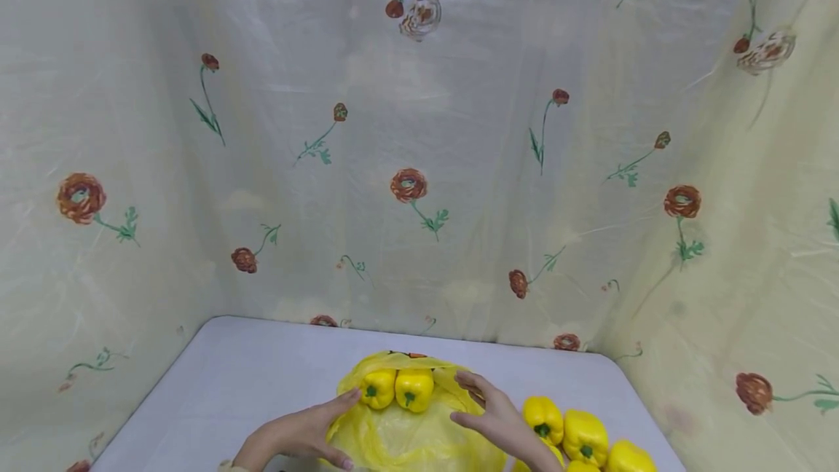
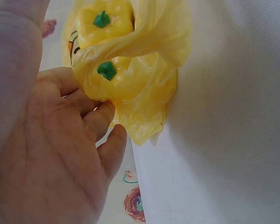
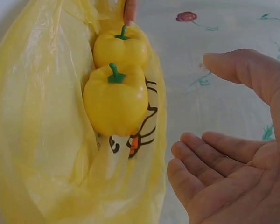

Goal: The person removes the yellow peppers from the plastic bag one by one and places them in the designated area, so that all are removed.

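A yellow plastic bag [image 1: 387, 435] lies on the table with its mouth spread toward me. Side by side in it are two yellow bell peppers [image 1: 414, 390] with green stems, and dark printing shows on the film behind them in the right wrist view. At the bag's left edge is my left hand [image 1: 295, 430], thumb and fingers spread; its fingertips [image 2: 105, 114] meet the film in the left wrist view. My right hand [image 1: 493, 411] hovers by the bag's right side, palm turned inward, thumb apart from the fingers, holding nothing.
More yellow bell peppers [image 1: 585, 437], several in all, sit in a group to the right of the bag, by my right forearm. The white table [image 1: 262, 359] is bounded by a flowered curtain [image 1: 459, 239] at the back and both sides.
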Tool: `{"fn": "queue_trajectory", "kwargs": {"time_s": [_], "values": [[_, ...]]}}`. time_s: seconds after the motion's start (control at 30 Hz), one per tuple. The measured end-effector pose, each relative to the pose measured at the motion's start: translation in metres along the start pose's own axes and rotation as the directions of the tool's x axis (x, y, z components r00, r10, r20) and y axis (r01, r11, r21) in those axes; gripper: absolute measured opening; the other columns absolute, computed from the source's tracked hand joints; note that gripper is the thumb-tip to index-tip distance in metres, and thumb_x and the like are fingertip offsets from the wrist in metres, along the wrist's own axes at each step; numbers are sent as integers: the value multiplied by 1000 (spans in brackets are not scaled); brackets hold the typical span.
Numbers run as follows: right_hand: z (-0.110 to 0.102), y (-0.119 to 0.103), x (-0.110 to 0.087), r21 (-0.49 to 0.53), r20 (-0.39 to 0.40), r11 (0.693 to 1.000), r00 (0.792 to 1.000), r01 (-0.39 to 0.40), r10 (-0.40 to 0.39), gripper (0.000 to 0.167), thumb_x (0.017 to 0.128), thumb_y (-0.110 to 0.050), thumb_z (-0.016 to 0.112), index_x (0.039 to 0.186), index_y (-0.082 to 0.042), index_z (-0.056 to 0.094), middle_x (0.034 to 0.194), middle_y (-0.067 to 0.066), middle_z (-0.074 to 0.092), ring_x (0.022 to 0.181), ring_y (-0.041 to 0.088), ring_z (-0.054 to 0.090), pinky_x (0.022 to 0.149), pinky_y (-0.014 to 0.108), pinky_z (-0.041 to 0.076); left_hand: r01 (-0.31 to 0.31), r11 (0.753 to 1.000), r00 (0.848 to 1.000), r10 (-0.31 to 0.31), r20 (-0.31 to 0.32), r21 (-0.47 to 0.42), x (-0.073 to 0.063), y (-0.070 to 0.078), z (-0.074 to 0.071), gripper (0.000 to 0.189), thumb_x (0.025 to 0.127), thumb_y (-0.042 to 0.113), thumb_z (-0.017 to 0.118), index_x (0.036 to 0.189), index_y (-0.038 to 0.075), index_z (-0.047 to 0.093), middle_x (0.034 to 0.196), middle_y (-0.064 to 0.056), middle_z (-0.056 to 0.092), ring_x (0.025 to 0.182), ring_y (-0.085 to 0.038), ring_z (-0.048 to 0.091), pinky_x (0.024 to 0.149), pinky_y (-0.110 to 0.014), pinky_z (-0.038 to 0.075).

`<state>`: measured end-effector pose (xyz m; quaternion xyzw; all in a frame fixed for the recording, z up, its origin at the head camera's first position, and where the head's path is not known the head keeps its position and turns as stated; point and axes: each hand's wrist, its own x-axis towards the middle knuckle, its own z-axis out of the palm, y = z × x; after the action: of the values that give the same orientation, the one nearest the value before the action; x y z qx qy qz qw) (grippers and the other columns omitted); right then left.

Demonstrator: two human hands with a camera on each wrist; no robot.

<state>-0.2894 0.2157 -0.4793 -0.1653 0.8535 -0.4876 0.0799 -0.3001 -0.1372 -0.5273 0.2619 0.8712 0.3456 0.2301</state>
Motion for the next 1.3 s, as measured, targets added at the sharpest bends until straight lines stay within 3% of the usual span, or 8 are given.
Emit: {"fn": "queue_trajectory", "kwargs": {"time_s": [0.47, 0.77, 1.3], "values": [[21, 9, 32, -18, 16, 999, 999, -39, 39, 75, 84, -35, 74, 141, 2, 42, 143, 24, 46, 132, 41, 44, 110, 55, 36, -11, 1000, 1000, 11, 16, -15, -2, -2, -3, 101, 80, 51, 72, 155, 10, 18, 161, -16, 16, 146, -37, 21, 114, -58, 25], [32, 21, 43, -20, 19, 999, 999, -27, 28, 68, 87, -22, 72, 140, 6, 41, 142, 26, 45, 131, 43, 44, 109, 56, 37, -7, 1000, 1000, 7, 11, -17, -1, -2, -2, 100, 80, 48, 74, 155, 9, 19, 161, -15, 17, 146, -37, 22, 114, -58, 26], [47, 32, 60, -47, 3, 996, 997, -76, 76, 79, 84, -25, 74, 143, 10, 34, 145, 31, 39, 133, 45, 41, 108, 58, 36, -22, 1000, 1000, 22, 0, 13, -2, 0, -3, 100, 81, 48, 73, 154, 8, 19, 161, -14, 18, 146, -37, 23, 114, -57, 28]]}}
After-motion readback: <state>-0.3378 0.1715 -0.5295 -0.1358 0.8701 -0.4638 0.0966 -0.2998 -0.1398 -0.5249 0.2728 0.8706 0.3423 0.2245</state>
